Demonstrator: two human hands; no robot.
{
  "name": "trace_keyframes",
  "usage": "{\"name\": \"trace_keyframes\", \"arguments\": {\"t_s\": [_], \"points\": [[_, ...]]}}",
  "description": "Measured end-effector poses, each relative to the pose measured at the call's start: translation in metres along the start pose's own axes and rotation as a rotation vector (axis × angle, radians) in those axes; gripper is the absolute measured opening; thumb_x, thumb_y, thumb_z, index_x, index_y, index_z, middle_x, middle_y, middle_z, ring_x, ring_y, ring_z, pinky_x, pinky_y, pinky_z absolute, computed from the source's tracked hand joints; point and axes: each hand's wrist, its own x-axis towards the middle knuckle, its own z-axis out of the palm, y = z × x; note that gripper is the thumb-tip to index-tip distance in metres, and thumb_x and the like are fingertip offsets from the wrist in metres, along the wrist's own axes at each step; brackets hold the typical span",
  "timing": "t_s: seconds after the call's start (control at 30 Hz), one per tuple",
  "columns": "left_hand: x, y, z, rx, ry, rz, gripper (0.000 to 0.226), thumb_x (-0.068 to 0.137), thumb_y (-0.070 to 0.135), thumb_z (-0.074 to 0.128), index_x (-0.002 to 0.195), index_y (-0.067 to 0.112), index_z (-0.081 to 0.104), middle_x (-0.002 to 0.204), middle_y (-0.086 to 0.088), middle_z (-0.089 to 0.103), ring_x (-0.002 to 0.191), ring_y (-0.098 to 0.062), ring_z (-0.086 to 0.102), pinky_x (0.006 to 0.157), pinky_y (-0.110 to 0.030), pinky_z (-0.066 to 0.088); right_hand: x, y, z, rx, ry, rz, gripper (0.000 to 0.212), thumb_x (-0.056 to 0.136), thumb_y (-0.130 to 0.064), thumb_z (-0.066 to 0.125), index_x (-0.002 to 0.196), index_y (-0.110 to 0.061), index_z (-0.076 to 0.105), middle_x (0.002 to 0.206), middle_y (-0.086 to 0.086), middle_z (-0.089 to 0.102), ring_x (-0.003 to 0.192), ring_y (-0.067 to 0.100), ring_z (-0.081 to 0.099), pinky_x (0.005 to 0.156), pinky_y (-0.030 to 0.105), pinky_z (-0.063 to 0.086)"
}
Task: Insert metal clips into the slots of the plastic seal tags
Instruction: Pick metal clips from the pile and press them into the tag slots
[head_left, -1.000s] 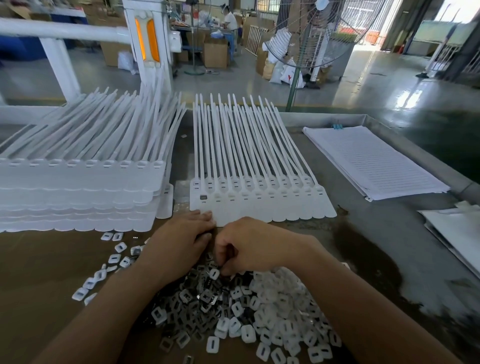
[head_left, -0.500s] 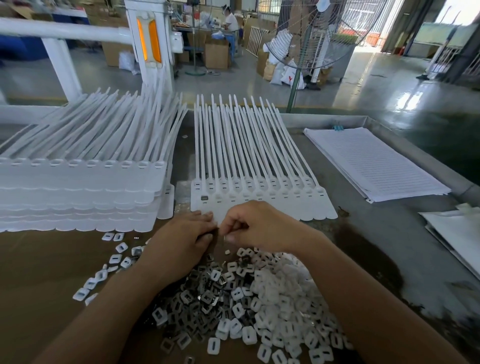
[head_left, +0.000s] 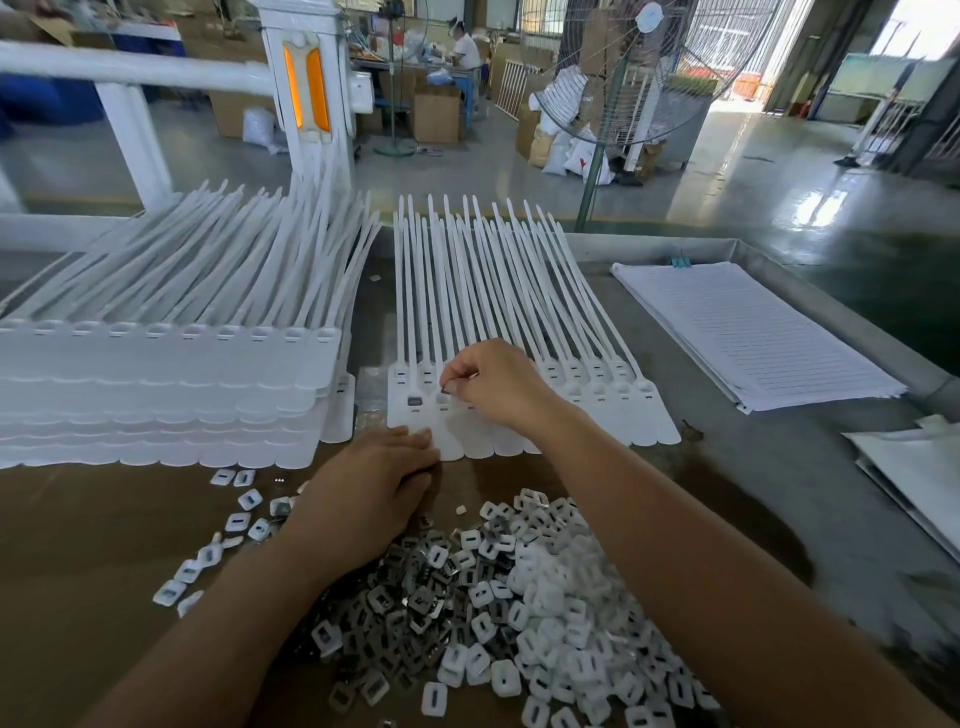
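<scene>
Right hand pinches one small metal clip between thumb and forefinger, other fingers curled, just over the second slot in the row of seal tags; at its 9 o'clock the first slot already carries a seated clip. Left hand, at 7 o'clock, rests fairly straight fingers on the row's near edge, holding nothing visible. Loose clips and white caps heap at 6 o'clock on the counter. Risk, I judge: the clip could enter tilted and jam, or slip from so slight a pinch into the heap. No writing is legible; the lined sheets at 3 o'clock are too fine to read.
</scene>
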Motion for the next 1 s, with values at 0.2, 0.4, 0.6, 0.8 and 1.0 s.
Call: {"name": "trace_keyframes", "arguments": {"t_s": [0.2,0.4,0.6,0.8,1.0], "points": [[-0.001,0.001,-0.001,-0.001,-0.004,-0.003,0.035,0.091,0.021,0.051,0.125,0.025,0.055,0.137,0.012,0.045,0.13,-0.005,0.036,0.098,-0.012,0.018,0.009,0.003,0.01,-0.095,-0.052,0.032,0.02,0.09,-0.006,0.052,0.095,-0.001,0.071,0.106,0.007,0.069,0.096,0.017,0.063,0.078,0.023,0.046],[-0.001,0.003,-0.002,-0.011,-0.025,-0.02,0.035,0.092,0.023,0.048,0.127,0.025,0.053,0.139,0.013,0.042,0.131,-0.005,0.033,0.103,-0.016,0.023,0.01,0.004,0.014,-0.201,-0.05,-0.006,0.018,0.085,0.001,0.05,0.075,0.002,0.065,0.105,0.015,0.067,0.092,0.03,0.064,0.075,0.03,0.052],[0.0,0.003,-0.003,-0.009,-0.032,-0.017,0.036,0.092,0.023,0.047,0.128,0.026,0.052,0.141,0.013,0.04,0.132,-0.004,0.031,0.104,-0.016,0.021,0.008,0.006,0.01,-0.051,0.032,0.01,0.007,0.082,-0.011,0.065,0.084,-0.017,0.065,0.091,-0.004,0.065,0.088,0.011,0.059,0.082,0.028,0.049],[-0.001,0.003,-0.003,-0.014,-0.031,-0.014,0.036,0.092,0.022,0.048,0.127,0.025,0.053,0.14,0.012,0.041,0.131,-0.005,0.032,0.101,-0.014,0.02,0.011,0.004,0.009,-0.036,0.012,0.056,0.01,0.084,-0.012,0.065,0.092,-0.014,0.072,0.104,0.0,0.068,0.097,0.012,0.06,0.089,0.027,0.046],[-0.001,0.003,-0.003,-0.008,-0.033,-0.012,0.036,0.092,0.022,0.048,0.127,0.025,0.052,0.14,0.011,0.041,0.131,-0.005,0.033,0.105,-0.017,0.021,-0.002,0.002,-0.014,0.03,-0.195,-0.007,0.019,0.09,-0.014,0.056,0.105,-0.013,0.068,0.105,-0.006,0.065,0.083,-0.002,0.054,0.073,0.016,0.039]]}}
